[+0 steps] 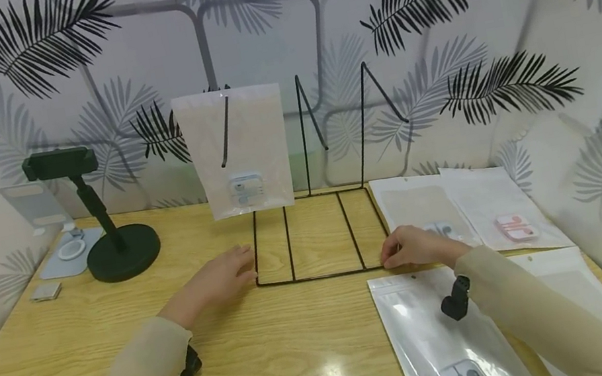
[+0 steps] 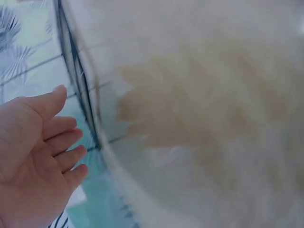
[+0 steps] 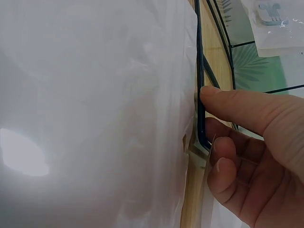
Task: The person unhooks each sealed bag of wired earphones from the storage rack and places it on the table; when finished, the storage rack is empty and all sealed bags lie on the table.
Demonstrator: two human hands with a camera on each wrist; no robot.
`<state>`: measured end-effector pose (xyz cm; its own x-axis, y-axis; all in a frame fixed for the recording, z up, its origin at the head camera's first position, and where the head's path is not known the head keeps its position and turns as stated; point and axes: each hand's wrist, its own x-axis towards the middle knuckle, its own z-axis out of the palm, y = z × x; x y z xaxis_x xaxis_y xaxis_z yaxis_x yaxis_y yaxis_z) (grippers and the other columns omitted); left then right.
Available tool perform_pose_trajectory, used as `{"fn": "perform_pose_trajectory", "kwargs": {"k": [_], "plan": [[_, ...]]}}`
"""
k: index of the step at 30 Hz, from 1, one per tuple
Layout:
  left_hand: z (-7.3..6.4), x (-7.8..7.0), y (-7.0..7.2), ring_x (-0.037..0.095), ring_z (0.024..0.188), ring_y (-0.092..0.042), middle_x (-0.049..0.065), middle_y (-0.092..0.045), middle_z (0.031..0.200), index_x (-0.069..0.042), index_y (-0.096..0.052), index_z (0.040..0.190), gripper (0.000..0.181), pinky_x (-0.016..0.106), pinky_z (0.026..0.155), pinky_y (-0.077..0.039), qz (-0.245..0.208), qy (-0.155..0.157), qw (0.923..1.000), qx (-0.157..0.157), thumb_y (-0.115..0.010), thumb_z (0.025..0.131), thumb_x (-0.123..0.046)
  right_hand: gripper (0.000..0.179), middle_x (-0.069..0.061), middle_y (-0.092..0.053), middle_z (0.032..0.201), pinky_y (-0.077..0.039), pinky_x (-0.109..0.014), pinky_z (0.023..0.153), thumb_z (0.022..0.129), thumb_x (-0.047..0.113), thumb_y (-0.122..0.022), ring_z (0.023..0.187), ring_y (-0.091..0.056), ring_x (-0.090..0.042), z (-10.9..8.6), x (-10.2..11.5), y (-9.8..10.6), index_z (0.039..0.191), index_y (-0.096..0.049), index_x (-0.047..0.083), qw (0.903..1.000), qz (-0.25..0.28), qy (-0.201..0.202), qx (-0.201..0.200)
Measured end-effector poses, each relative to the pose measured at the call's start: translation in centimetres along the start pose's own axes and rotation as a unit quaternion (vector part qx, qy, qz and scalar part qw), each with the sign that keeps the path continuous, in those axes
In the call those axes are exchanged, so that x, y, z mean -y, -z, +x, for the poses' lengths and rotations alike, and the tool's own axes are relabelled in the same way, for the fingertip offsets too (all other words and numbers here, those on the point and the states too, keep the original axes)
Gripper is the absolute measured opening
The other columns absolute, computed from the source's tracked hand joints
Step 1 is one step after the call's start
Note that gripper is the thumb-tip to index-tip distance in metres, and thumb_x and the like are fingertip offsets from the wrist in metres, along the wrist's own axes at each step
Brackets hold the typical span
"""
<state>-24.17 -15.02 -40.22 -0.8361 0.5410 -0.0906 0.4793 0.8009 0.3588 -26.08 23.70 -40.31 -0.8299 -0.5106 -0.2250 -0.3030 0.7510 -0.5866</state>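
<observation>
A black wire display rack stands on the table against the wall, with its hooks rising at the back. A white zip bag with boxed earphones hangs on its left hook; the middle hook and right hook hold nothing. With thumb and fingers, my right hand pinches the front right corner of the rack's base, a grip also visible in the right wrist view on the black wire. Beside the left edge of the base is my left hand; in the left wrist view its fingers are loosely bent with nothing in them.
Several white bags of earphones lie at the right, including a glossy one nearest me and one with a pink case. A dark round-based stand, a pale charging stand and a small square item are at the left.
</observation>
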Motion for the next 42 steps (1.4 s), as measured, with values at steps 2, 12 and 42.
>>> {"fn": "perform_pose_trajectory", "kwargs": {"k": [2,12,42], "plan": [[0.0,0.3,0.8,0.037,0.131,-0.026,0.023,-0.029,0.143,0.006,-0.035,0.138,0.052,0.049,0.106,-0.025,-0.006,0.0,0.9997,-0.025,-0.05,0.097,-0.021,0.005,0.004,-0.064,0.077,-0.047,-0.027,0.064,0.083,0.012,-0.069,0.071,-0.053,-0.012,-0.1,0.1,0.1,0.083,-0.071,0.007,1.0,-0.003,0.0,-0.002],[-0.2,0.7,5.2,0.035,0.127,-0.035,0.016,-0.033,0.144,0.001,-0.041,0.137,0.046,0.051,0.099,-0.035,-0.031,-0.033,0.966,-0.255,-0.053,0.095,-0.015,0.006,0.005,-0.064,0.076,-0.045,-0.026,0.06,0.083,0.012,-0.07,0.068,-0.051,-0.01,-0.2,0.0,0.0,0.082,-0.071,0.006,0.9999,-0.006,0.007,-0.005],[2.8,2.3,8.4,0.03,0.112,-0.047,0.017,-0.05,0.123,0.002,-0.048,0.129,0.036,0.043,0.094,-0.04,-0.283,0.058,0.871,-0.398,-0.047,0.098,-0.016,0.005,0.005,-0.064,0.075,-0.046,-0.025,0.059,0.083,0.01,-0.068,0.067,-0.051,-0.009,-0.2,-0.1,-0.1,0.083,-0.072,0.006,0.9996,-0.004,0.025,-0.008]]}}
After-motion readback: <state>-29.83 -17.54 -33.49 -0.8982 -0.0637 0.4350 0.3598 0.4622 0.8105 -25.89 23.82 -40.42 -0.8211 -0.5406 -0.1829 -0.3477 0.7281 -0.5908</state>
